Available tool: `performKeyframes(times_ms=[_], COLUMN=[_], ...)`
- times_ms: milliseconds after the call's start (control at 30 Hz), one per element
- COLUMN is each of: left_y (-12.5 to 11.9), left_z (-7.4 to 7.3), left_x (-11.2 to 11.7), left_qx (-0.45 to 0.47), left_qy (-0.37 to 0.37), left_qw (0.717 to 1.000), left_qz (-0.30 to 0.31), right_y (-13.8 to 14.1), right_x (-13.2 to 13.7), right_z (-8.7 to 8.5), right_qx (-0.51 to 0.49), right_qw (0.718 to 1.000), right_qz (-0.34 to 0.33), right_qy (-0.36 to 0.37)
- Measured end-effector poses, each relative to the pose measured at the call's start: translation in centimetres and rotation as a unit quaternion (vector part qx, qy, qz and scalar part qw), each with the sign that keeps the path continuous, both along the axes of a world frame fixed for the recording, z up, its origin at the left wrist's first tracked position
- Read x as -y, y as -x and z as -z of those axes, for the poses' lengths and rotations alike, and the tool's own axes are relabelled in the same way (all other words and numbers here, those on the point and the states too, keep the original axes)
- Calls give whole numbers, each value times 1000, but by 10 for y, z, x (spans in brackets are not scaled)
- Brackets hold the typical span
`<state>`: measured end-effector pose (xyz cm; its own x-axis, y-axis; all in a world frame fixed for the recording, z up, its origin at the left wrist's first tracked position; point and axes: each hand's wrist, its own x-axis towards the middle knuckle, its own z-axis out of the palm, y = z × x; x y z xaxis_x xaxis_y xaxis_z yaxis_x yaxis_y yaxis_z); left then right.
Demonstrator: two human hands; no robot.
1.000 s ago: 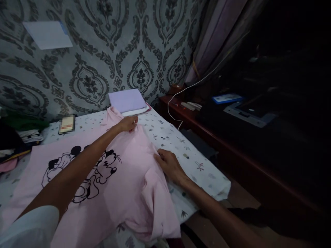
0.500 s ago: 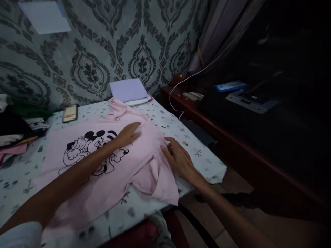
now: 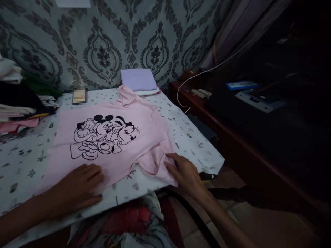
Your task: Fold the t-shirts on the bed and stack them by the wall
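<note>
A pink shirt [image 3: 113, 137] lies between and beyond two hands: the left hand [image 3: 79, 186] loosely spread at its near edge, the right hand [image 3: 185, 172] at a sleeve [image 3: 153, 162], any pinch unclear.

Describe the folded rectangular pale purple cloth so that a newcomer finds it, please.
Start from the grey wall with dark ornamental pattern; below it lies a white patterned sheet. At its far edge, beyond the light pink T-shirt with black cartoon print, is a low stack. The pale purple cloth lies on top, folded flat, whereas the T-shirt is spread out.
</note>
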<state>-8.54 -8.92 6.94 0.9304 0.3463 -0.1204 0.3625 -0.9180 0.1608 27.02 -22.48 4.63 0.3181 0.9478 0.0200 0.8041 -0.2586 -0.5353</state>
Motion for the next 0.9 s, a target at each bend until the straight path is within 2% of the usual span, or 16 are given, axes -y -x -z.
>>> performKeyframes(times_ms=[133,233,333,433,533,600,667,733,767,833,900], left_y=[63,88,87,76,73,79,88,98,103,111,118], left_z=[15,32,36,29,21,19,20,24,27,33,39], left_x=[-7,-15,-12,-2,1,-2,-5,-8,-9,-10,-10], left_qx=[-84,-102,-88,-61,-68,-67,-52,-39,-36,-32,-11], left_qy=[-10,-20,-64,-110,-105,-98,-89,-74,-63,-41,-18], left_qw=[993,987,985,981,978,977,977,978,978,979,980], left_qz=[-80,-121,-132,-148,-165,-178,-186,-192,-195,-199,-200], right_y=[6,10,14,19,19,15,6,-4,-8,-14,-15], right_x=[4,10,14,15,12,13,18,27,32,42,51], right_z=[-5,-3,2,6,3,-2,-9,-16,-18,-22,-25], right_qx=[-44,-135,-199,-197,-231,-320,-431,-510,-526,-514,-469], right_qw=[997,984,969,972,963,935,886,845,838,851,879], right_qz=[-38,-46,-6,-15,-23,10,45,46,36,4,-43], right_qy=[-48,-110,-145,-130,-134,-154,-166,-153,-140,-110,-75])
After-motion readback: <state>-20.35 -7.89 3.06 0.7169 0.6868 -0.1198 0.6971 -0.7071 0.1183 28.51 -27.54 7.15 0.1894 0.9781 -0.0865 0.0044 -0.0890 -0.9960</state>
